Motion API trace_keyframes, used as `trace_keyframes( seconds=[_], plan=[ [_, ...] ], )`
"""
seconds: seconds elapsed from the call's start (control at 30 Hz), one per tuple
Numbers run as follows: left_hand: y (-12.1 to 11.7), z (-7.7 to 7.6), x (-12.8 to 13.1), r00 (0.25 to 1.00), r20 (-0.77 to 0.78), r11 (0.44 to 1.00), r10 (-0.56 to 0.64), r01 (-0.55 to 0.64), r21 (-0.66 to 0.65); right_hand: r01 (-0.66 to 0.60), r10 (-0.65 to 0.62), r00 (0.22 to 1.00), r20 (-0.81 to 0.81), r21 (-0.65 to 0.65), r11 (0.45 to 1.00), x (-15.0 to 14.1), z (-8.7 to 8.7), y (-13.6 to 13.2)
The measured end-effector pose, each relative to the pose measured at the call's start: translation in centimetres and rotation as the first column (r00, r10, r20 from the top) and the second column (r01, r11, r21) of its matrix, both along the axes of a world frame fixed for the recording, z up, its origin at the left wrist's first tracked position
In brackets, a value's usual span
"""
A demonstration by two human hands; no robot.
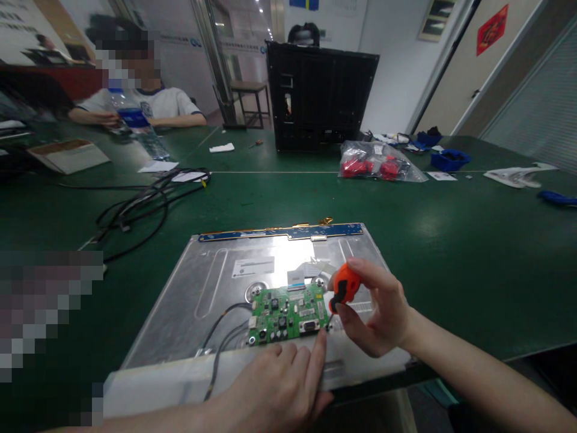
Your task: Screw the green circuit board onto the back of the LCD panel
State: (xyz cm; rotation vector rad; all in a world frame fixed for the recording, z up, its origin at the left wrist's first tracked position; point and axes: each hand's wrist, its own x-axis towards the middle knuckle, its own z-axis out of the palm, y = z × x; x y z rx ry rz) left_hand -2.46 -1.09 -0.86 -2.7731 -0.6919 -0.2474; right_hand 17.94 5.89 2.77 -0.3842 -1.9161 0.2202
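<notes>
A green circuit board (288, 313) lies on the metal back of a display panel (180, 288). My right hand (378, 313) grips a stubby orange-and-black screwdriver (346, 287), its shaft pointing down at the board's near right corner. The tip's exact contact there is too small to make out. Nothing is held in my left hand (283, 385), which rests at the panel's near edge with its index finger stretched to that same corner, beside the metal-framed connector (309, 326). Dark cables (219, 355) run from the board's left side. A narrow blue circuit strip (279, 232) lines the panel's far edge.
Beyond the panel stands a black monitor housing (322, 96), with a bag of red parts (383, 163) near it. Black cables (144, 198) lie tangled at left. A water bottle (139, 123) stands in front of a seated person (166, 105) across the green table (451, 252).
</notes>
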Motion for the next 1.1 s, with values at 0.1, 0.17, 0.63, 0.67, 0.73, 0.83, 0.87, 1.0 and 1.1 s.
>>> trace_keyframes(
  seconds=[0.1,0.17,0.63,0.67,0.73,0.83,0.87,1.0,1.1],
  plan=[
    [0.01,0.06,0.02,1.0,0.003,1.0,-0.002,0.002,-0.005,0.013,-0.013,1.0,-0.009,0.018,1.0,-0.05,-0.06,-0.07],
    [0.02,0.16,0.04,1.0,0.002,1.0,-0.005,0.005,-0.001,0.026,-0.025,1.0,-0.013,0.033,0.999,-0.09,-0.05,-0.11],
    [0.1,0.49,0.01,1.0,-0.004,1.0,-0.005,0.005,0.002,-0.022,0.022,1.0,-0.003,0.015,1.0,-0.02,0.09,0.0],
    [0.11,0.48,0.01,1.0,-0.004,1.0,-0.007,0.007,0.002,-0.036,0.036,0.999,-0.003,0.008,0.999,0.02,0.08,-0.01],
    [0.12,0.43,0.0,1.0,0.002,1.0,-0.013,0.013,0.003,-0.049,0.049,0.999,0.0,0.0,0.999,0.09,0.07,-0.06],
    [0.15,0.38,0.01,1.0,0.018,1.0,-0.013,0.013,0.002,-0.045,0.045,0.999,-0.004,-0.002,0.999,0.13,0.0,-0.11],
    [0.16,0.39,0.02,1.0,0.019,1.0,-0.012,0.012,0.0,-0.04,0.04,0.999,-0.006,-0.002,0.999,0.11,-0.06,-0.11],
    [0.17,0.48,0.09,1.0,-0.001,1.0,-0.011,0.011,-0.009,-0.025,0.025,1.0,-0.019,0.006,1.0,-0.05,-0.27,-0.02],
    [0.14,0.49,0.13,1.0,0.007,1.0,-0.013,0.013,-0.005,0.006,-0.005,1.0,-0.021,0.043,0.999,-0.19,-0.09,0.02]
  ],
)
